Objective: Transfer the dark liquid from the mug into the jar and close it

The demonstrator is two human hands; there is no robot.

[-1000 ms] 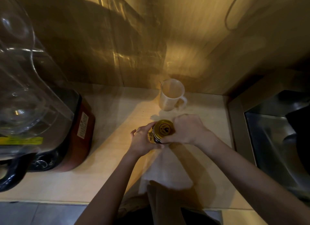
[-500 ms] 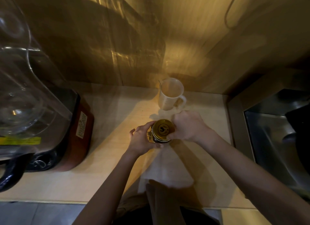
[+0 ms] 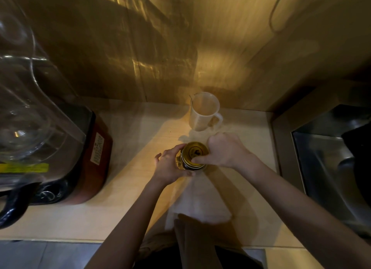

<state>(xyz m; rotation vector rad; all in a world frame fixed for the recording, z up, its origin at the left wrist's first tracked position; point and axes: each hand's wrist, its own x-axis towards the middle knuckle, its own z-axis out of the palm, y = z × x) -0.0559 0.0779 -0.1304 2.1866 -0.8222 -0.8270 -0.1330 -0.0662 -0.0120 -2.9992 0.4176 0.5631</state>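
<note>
A small glass jar (image 3: 180,164) with a gold metal lid (image 3: 194,153) stands on the light wooden counter (image 3: 128,218), near the middle. My left hand (image 3: 170,166) wraps around the jar's body from the left. From the right, my right hand (image 3: 224,150) grips the lid's rim, its thumb lying on the near edge. The jar's contents are hidden by the lid and my fingers. Behind the jar, a white mug (image 3: 202,112) stands upright by the wall, handle to the right; no dark liquid shows inside it.
A large blender with a clear jug (image 3: 26,108) and dark red base (image 3: 98,160) fills the left side. A steel sink (image 3: 329,168) lies at the right past a raised counter edge. Wooden wall panels rise close behind the mug.
My right hand has turned on the lid: its knuckles have swung back toward the mug and the thumb has come round to the near rim. The left hand and jar stay put.
</note>
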